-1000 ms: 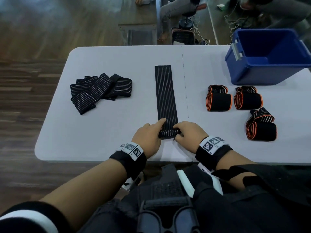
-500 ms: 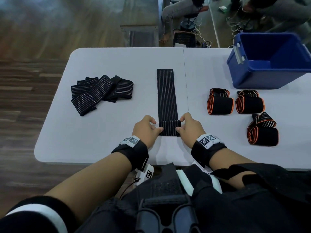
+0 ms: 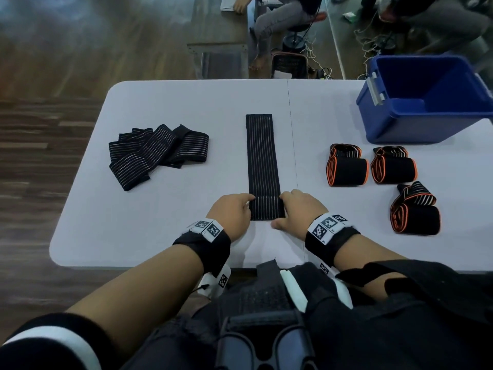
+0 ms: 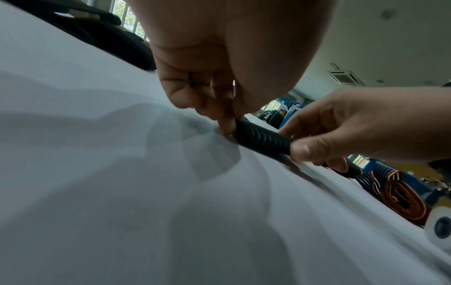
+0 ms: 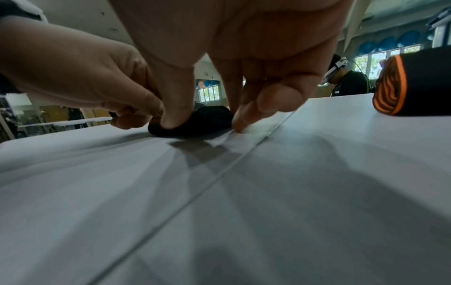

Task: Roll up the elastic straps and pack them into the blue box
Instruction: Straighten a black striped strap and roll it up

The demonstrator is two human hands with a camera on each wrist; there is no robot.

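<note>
A long black striped elastic strap lies flat down the middle of the white table. Its near end is turned into a small roll. My left hand pinches the roll's left end. My right hand grips the right end with thumb and fingers. Three rolled straps with orange edges sit at the right. The blue box stands at the far right, and no straps show inside it.
A loose pile of unrolled black striped straps lies at the left of the table. The table's near edge runs just behind my wrists. Seated people and cables are on the floor beyond the far edge.
The roll has moved away from me along the strap and grown thicker. Both hands have shifted forward with it, from on top to its two ends.
</note>
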